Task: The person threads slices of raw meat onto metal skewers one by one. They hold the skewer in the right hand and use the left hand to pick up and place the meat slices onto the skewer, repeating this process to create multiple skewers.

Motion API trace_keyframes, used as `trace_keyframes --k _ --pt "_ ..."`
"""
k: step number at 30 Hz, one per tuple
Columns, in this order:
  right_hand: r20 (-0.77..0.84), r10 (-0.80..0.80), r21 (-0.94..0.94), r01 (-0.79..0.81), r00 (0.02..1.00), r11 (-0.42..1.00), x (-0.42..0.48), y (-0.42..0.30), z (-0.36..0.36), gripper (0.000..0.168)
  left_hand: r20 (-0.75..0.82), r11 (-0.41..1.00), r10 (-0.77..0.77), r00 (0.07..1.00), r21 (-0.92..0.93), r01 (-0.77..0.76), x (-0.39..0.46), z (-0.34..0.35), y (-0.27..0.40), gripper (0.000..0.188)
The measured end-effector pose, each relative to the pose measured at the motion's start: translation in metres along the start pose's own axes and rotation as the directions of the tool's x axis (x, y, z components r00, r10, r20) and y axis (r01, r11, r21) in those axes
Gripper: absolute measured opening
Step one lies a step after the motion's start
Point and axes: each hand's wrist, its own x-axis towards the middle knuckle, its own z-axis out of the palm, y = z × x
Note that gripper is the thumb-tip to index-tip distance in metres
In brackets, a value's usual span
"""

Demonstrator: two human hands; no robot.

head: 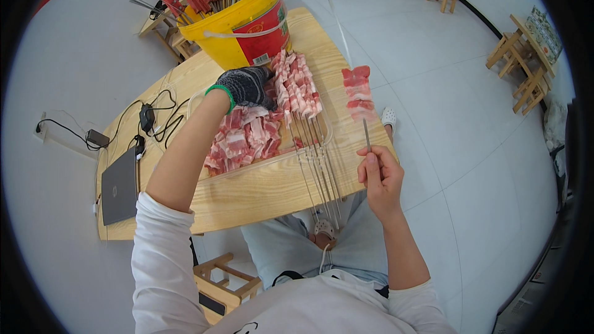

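My right hand (381,176) grips a metal skewer (367,134) near its lower part and holds it upright beyond the table's right edge. Several pieces of sliced raw meat (358,93) are threaded on it, and its thin tip rises above them. My left hand (246,87), in a dark knit glove with a green cuff, reaches into a clear plastic tray (260,162) of loose sliced meat (241,141). Its fingertips are partly hidden at the meat, so whether they pinch a piece cannot be told. Beside it, filled skewers (299,86) lie across the tray, their bare metal ends reaching past the table's front edge.
A yellow bucket (222,39) of red-handled skewers stands behind the tray on the wooden table (232,204). On the left lie a closed laptop (120,188), black cables and a power adapter (147,118). A wooden stool (227,283) is below the front edge.
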Motion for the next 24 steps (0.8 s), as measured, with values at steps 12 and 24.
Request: trace_keyframes --k 12,24 --pt "-0.001 0.012 0.016 -0.012 1.0 1.0 0.0 0.001 0.0 0.017 -0.118 0.999 0.021 0.993 -0.022 -0.024 -0.006 0.005 -0.005 0.06" --pt "-0.007 0.015 -0.003 -0.015 1.0 1.0 0.0 0.001 0.001 0.016 -0.157 0.906 -0.066 0.985 -0.423 -0.006 0.007 0.008 -0.018 0.04"
